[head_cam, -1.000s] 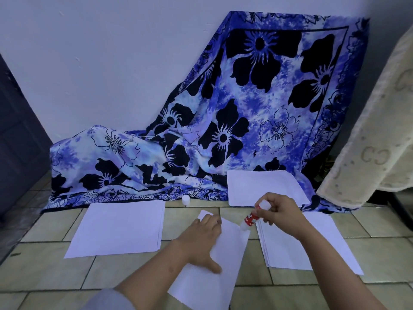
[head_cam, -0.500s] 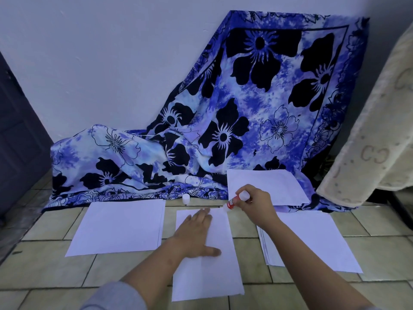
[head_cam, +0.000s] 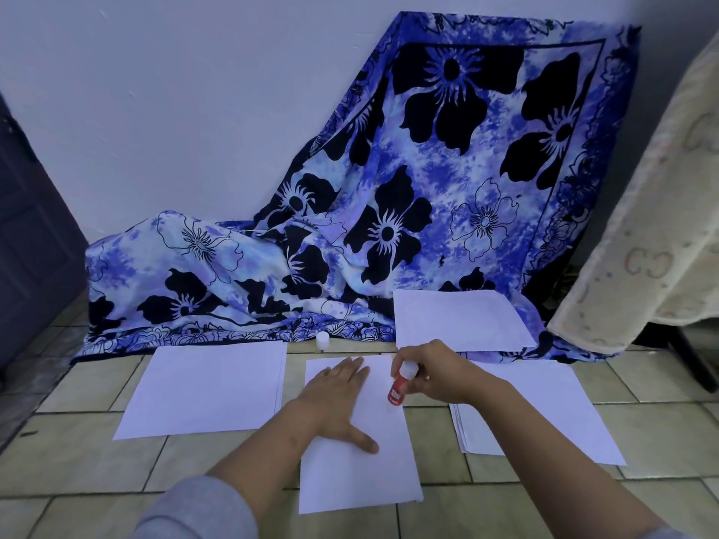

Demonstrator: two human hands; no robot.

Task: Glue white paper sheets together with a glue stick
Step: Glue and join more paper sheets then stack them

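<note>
Head-cam view down onto a pale tiled floor (head_cam: 78, 453) w/ dark grout lines, at the foot of a plain white wall (head_cam: 175, 110). Blue cloth (head_cam: 428, 188) w/ big black flowers draped down the wall and bunched onto the tiles. Dark panelled door (head_cam: 27, 247) at far left; cream blanket (head_cam: 661, 227) hanging at far right. In the middle, one white sheet (head_cam: 358, 476) lying lengthwise on the tiles. Left hand (head_cam: 338, 398) flat on its upper half, fingers straight & together, thumb out to the side, grey sleeve (head_cam: 194, 511) at the forearm. Right hand (head_cam: 439, 371) just beside, fingers curled round a glue stick (head_cam: 398, 387): red body, white upper end, tilted, lower end down near the sheet's right edge; actual contact hard to tell. Left pile (head_cam: 206, 387) of white paper beside the sheet, right pile (head_cam: 544, 414) on the other side, partly under the right forearm. Another white page (head_cam: 455, 317) further back, on the cloth hem. Small white cap (head_cam: 322, 339) upright on the tiles at the cloth's edge, btw. left pile & sheet.
</note>
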